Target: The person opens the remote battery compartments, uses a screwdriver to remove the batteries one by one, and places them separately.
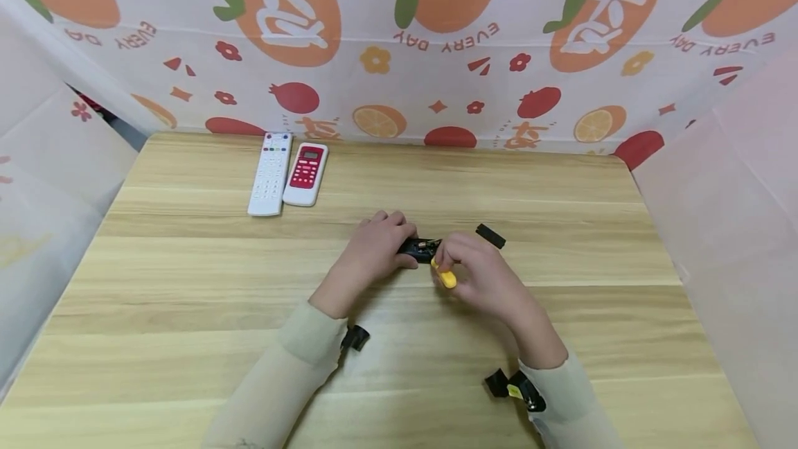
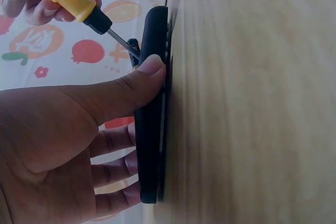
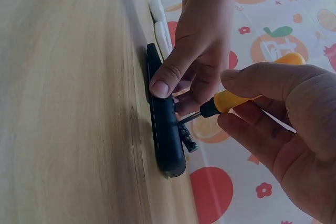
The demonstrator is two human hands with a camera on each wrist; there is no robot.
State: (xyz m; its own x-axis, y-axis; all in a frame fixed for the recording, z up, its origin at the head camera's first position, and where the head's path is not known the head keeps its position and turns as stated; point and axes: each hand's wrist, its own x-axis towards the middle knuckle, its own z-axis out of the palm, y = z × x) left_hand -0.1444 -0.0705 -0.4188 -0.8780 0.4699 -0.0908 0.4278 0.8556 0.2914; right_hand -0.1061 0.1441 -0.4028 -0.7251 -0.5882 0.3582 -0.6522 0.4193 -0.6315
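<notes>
A black remote control (image 1: pixel 410 250) lies on the table with its battery compartment facing up. My left hand (image 1: pixel 376 248) grips its left part, the thumb along the near side and the fingers on the far side. In the right wrist view, a dark battery (image 3: pixel 188 138) sticks up at a tilt from the compartment. My right hand (image 1: pixel 479 272) pinches the yellow handle of a screwdriver (image 3: pixel 231 99). Its metal shaft reaches the remote beside the raised battery, as the left wrist view also shows; the exact contact of the tip is hidden.
A small black cover (image 1: pixel 490 235) lies just beyond my right hand. Toward the back left are a white remote (image 1: pixel 271 175) and a white remote with a red face (image 1: pixel 305 174). A fruit-printed cloth (image 1: pixel 399 89) hangs along the back edge of the wooden table (image 1: pixel 187 296).
</notes>
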